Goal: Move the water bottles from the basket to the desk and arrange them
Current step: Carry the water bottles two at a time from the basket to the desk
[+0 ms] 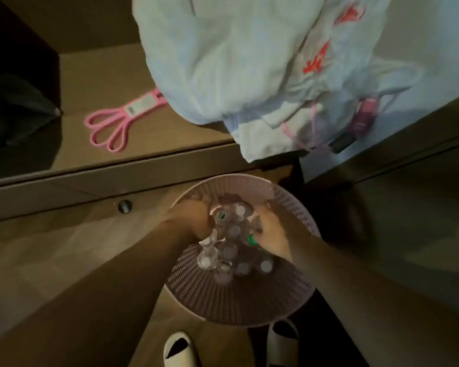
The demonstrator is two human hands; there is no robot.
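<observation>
A round pink perforated basket point(239, 300) stands on the floor below the desk edge. Several clear water bottles point(233, 250) stand inside it, seen from above, most with pale caps and two with green caps. Both my hands reach down into the basket. My left hand point(194, 218) curls round a bottle at the basket's left side. My right hand point(273, 234) grips a green-capped bottle point(252, 240) at the right side. The brown desk point(112, 83) lies above the basket in the view.
A pink resistance band point(117, 120) lies on the desk. A big white plastic bag point(249, 62) sits on the desk's right part and hangs over its edge. A round drawer knob point(124, 206) shows under the desk front. Two white slippers point(180, 350) are near the basket.
</observation>
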